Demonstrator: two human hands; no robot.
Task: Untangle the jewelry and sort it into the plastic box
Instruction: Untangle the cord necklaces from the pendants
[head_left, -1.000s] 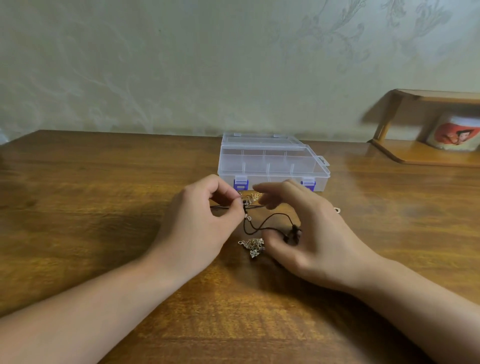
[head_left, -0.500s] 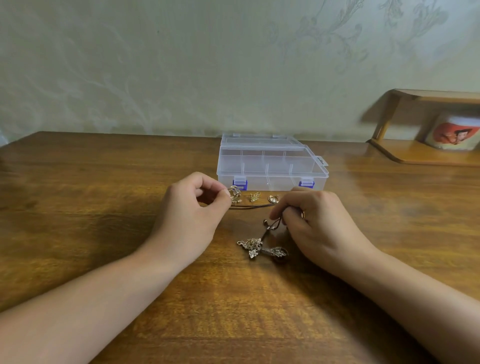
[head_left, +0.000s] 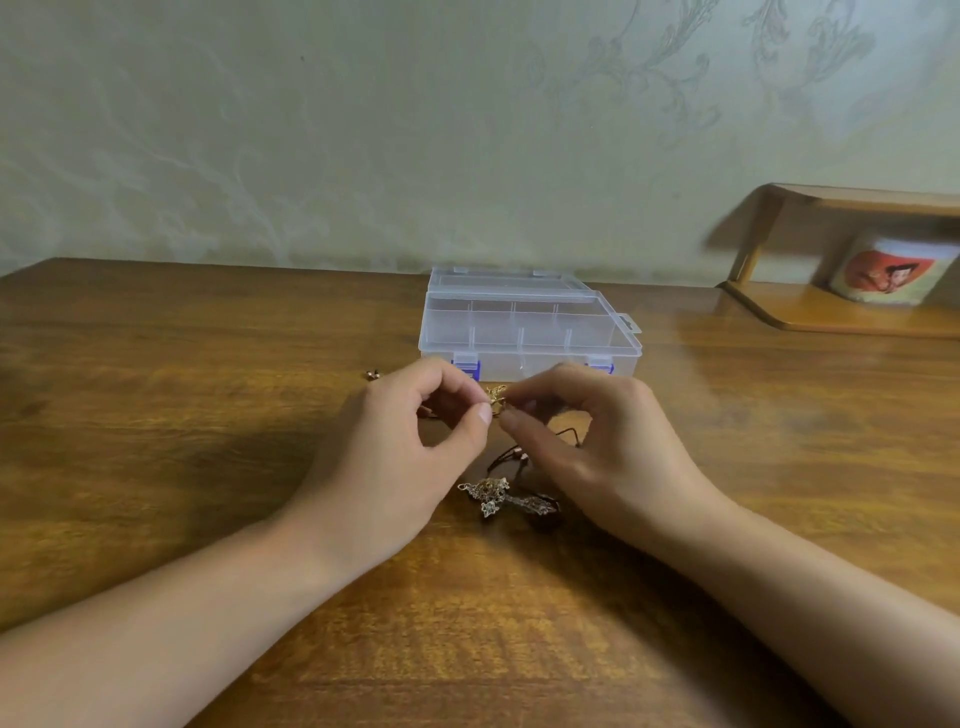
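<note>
A clear plastic box (head_left: 530, 327) with purple latches and several compartments stands closed on the wooden table (head_left: 156, 415), just beyond my hands. My left hand (head_left: 410, 452) and my right hand (head_left: 597, 447) meet in front of it, both pinching a small gold piece of jewelry (head_left: 496, 397) between thumb and fingers. Below them a dark cord (head_left: 511, 457) with beads loops down to a cluster of ornate metal pendants (head_left: 493, 496) lying on the table. Part of the cord is hidden under my right hand.
A small bead or earring (head_left: 372, 374) lies on the table left of the box. A wooden shelf (head_left: 831, 312) at the back right holds a printed cup (head_left: 893, 273). A patterned wall runs behind the table.
My right hand has let go of the cord near the pendants and risen to meet my left hand at the gold piece. The cord now lies slack.
</note>
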